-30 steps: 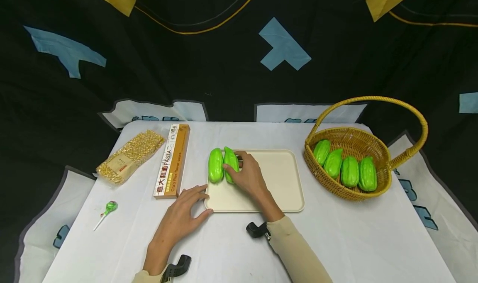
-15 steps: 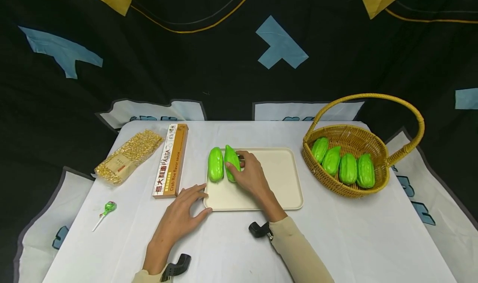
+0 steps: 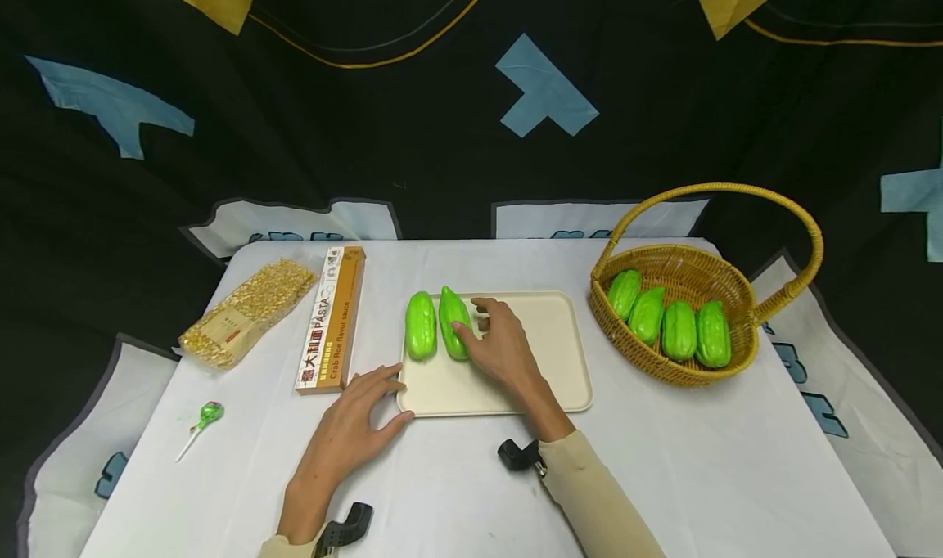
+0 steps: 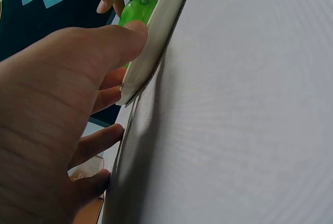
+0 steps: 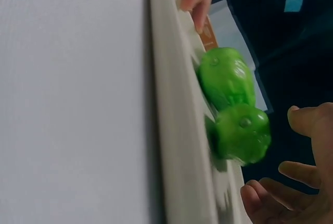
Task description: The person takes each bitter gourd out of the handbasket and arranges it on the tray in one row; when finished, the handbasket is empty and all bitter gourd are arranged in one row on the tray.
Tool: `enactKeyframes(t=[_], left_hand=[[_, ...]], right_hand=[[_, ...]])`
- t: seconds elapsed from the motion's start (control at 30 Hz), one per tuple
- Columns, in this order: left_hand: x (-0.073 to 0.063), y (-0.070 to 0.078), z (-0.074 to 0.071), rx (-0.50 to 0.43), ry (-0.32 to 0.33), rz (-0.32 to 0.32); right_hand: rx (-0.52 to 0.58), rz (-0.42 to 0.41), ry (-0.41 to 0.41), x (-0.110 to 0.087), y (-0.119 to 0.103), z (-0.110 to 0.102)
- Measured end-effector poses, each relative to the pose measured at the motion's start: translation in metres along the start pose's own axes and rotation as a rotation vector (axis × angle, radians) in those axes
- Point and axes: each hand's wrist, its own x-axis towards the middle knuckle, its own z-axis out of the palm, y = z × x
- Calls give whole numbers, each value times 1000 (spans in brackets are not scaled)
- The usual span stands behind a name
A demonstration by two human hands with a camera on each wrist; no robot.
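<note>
Two bright green, ridged bitter melons lie side by side on the left of a cream tray [image 3: 530,353]. My right hand [image 3: 504,349] hovers just right of the right bitter melon [image 3: 453,322], fingers spread and holding nothing; in the right wrist view, a gap shows between those fingers and the right bitter melon [image 5: 243,133]. The left bitter melon [image 3: 421,326] stands a little apart from it in the head view. With fingers extended, my left hand [image 3: 352,427] touches the tray's near left corner; its thumb [image 4: 130,41] lies against the rim in the left wrist view.
A wicker basket [image 3: 641,362] with a tall handle stands at the right, holding several more bitter melons [image 3: 679,330]. Left of the tray lie a pasta box [image 3: 331,321], a bag of yellow kernels [image 3: 250,312] and a green lollipop [image 3: 209,413]. A dark curtain hangs behind the table.
My right hand has let go of the right bitter melon and drawn slightly away to its right. The left hand stays at the tray corner. The head view has shifted slightly.
</note>
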Motion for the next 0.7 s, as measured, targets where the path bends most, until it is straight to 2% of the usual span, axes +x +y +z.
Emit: enactKeyframes(t=[0.37,0.7], left_hand=[[0,-1,2,6,-1,6],[1,0,1,7,2,-3]], right_hand=[[73,11,74,-3,14,-34],[62,22,136,-8,21,-63]])
